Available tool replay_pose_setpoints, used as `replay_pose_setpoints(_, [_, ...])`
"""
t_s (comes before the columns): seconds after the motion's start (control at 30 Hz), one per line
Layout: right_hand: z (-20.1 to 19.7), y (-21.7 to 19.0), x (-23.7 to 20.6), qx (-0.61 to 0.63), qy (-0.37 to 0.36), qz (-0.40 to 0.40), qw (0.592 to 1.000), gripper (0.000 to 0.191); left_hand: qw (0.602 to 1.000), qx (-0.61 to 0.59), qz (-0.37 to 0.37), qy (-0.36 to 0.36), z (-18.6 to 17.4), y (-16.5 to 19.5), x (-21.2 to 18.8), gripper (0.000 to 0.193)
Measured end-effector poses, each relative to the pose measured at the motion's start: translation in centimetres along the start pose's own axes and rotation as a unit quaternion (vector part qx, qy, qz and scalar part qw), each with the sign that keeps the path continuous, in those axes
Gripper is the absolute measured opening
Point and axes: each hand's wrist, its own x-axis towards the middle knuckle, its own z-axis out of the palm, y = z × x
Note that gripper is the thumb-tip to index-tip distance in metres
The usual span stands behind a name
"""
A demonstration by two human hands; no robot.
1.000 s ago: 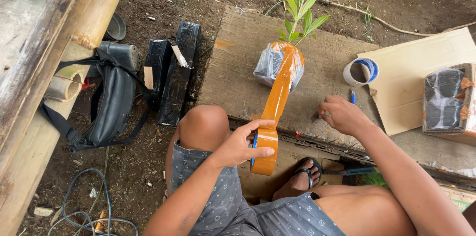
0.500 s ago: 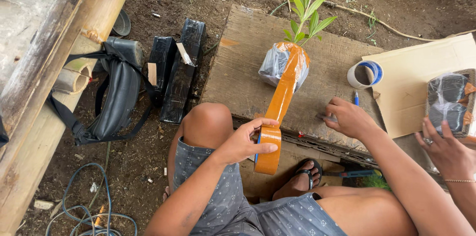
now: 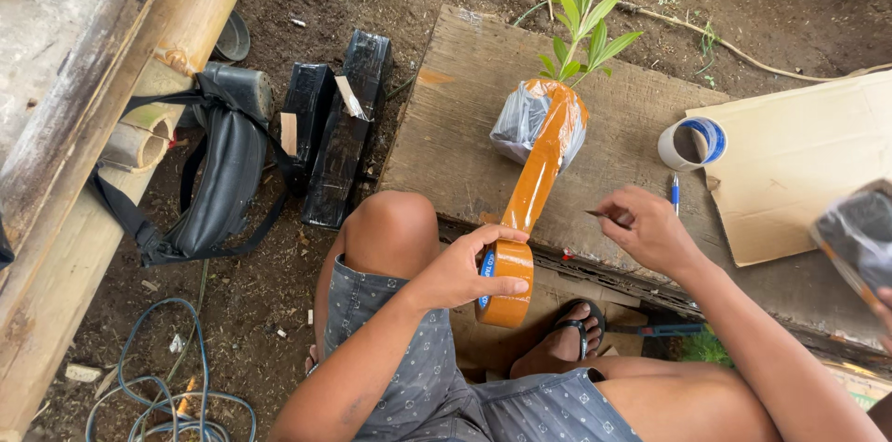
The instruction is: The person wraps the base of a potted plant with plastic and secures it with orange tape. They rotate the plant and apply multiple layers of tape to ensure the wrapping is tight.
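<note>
Two hands, left hand (image 3: pixel 460 270) gripping tape roll (image 3: pixel 506 282)

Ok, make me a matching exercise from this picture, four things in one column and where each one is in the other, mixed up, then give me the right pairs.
Things:
1. roll of brown tape
2. wrapped plant
3. white tape roll
4. black bag

Places:
A. on the dirt beside the bamboo pole
B. in the left hand
C. standing on the wooden board, with a brown strip stuck on it
D. at the edge of the cardboard sheet

Pairs: 1-B, 2-C, 3-D, 4-A
</note>
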Motion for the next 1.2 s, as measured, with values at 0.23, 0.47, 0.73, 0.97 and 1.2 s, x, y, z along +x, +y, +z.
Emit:
replay_pose_setpoints(0.23, [-0.9,-8.6,-0.2,-0.050,0.048,-0.253,0.965,0.022,0.998,0.051,0.021,0.008,0.2,-0.4,0.3,0.072])
replay_pose_setpoints(0.47, [0.4,-9.7,0.6,-0.123,0.016,-0.322,0.939,0.031,1.000,0.016,-0.015,0.006,0.1,-0.4,0.2,0.076])
replay_pose_setpoints(0.73, [2.6,-6.8,1.4,-0.213,-0.109,-0.149,0.959,0.010,0.998,0.064,0.023,-0.001,-0.1,0.3,0.3,0.079])
replay_pose_setpoints(0.97, [2.0,-0.6,1.8,-0.268,-0.181,0.099,0.941,0.015,0.888,0.459,-0.008,0.024,1.2,1.0,0.0,0.086])
replay_pose_setpoints(1.2, [2.4,4.8,2.2,-0.172,-0.123,0.123,0.970,0.038,0.944,0.322,0.015,-0.068,1.5,0.4,-0.5,0.086])
